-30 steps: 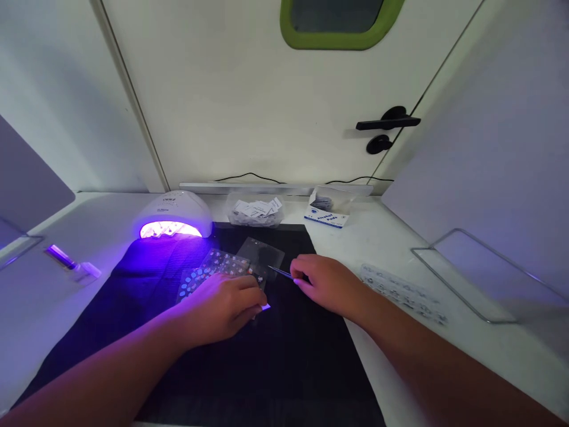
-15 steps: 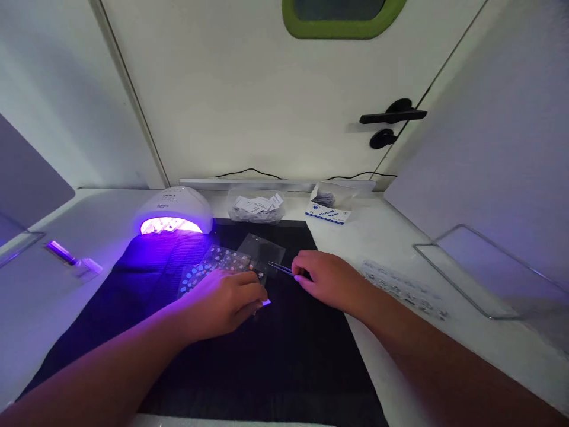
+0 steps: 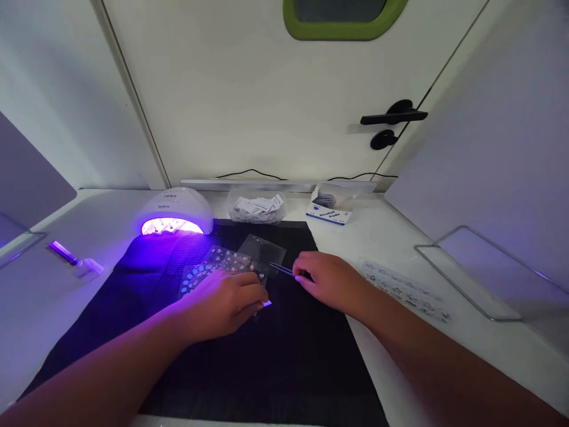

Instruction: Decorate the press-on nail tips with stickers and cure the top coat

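Note:
My right hand [image 3: 326, 277] is closed around slim metal tweezers [image 3: 281, 268], whose tips point left over a clear sheet [image 3: 265, 249]. My left hand [image 3: 233, 299] rests over sticker sheets, fingers curled together. A small piece glowing pale violet [image 3: 267, 303] pokes out by its fingertips; its kind I cannot make out. Beneath and behind that hand lie a clear sticker sheet with small pale designs [image 3: 226, 257] and one with blue ovals [image 3: 194, 275]. A black cloth [image 3: 275, 367] spreads under everything here.
A lit white nail lamp [image 3: 178, 204] stands at the cloth's back left. Behind are a clear tub of white packets [image 3: 256, 206] and an alcohol pads box [image 3: 329, 210]. Clear strips of small pieces [image 3: 404, 289] and a wire stand [image 3: 466, 273] lie right; a small bottle [image 3: 86, 268] left.
The view has shifted very slightly. Both hands, the tweezers and the sheets keep practically the same places.

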### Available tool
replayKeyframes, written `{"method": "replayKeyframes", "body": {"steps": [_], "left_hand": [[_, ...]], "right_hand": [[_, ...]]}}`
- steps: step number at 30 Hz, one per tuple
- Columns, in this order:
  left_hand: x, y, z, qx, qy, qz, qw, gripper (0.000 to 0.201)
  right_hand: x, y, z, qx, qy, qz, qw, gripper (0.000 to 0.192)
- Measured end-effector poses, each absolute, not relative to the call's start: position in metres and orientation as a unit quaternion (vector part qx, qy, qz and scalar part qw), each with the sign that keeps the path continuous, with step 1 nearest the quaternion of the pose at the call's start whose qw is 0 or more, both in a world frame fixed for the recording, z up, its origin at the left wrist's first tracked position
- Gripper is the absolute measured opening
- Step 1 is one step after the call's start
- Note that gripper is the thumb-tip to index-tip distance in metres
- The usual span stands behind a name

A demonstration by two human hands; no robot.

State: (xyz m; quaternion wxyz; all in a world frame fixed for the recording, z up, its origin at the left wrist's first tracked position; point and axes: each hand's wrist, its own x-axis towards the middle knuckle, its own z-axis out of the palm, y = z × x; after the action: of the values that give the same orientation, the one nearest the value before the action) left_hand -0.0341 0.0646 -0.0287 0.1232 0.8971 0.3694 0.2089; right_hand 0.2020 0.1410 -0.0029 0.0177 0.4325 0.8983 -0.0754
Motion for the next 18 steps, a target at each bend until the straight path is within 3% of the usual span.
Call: {"method": "replayKeyframes", "body": {"steps": [18], "left_hand": [[-0.0332, 0.0650, -0.0289, 0.898, 0.372, 0.205, 0.117, 0.017]], "right_hand": [[0.2020, 0.1410, -0.0037, 0.445, 0.891, -0.085, 0.005, 0.008]]}}
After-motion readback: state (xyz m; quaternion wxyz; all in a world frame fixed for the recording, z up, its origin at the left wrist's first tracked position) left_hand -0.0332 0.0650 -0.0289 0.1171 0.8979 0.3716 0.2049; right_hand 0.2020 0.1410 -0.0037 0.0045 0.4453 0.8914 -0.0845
